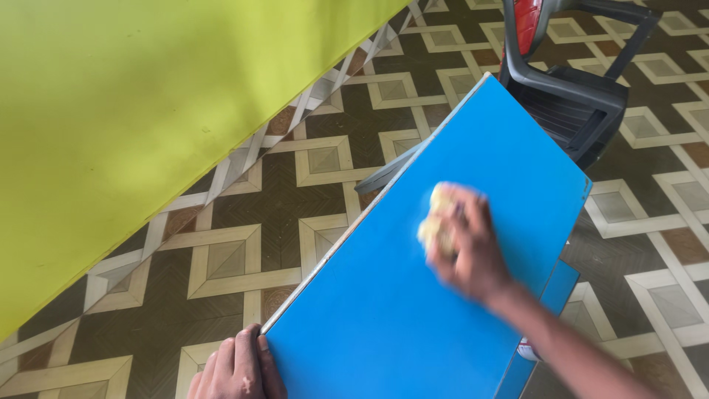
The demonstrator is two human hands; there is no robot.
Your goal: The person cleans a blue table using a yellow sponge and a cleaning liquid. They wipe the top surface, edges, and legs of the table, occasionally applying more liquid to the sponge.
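The right hand [473, 247], blurred, has its fingers closed on a yellowish cloth [437, 218] pressed to the middle of the blue tabletop [413, 310], while the left hand [236, 367] grips the near-left edge; no dirt shows, so wiping progress cannot be judged.

It looks like a plain room in a home or small classroom. A patterned brown-and-cream tiled floor [295, 192] fills the middle. A lime-green painted wall [133, 118] rises at ten o'clock, a dark grey plastic chair [576, 103] stands at one o'clock, and a small bright-blue flat table top [413, 310] lies at six o'clock.
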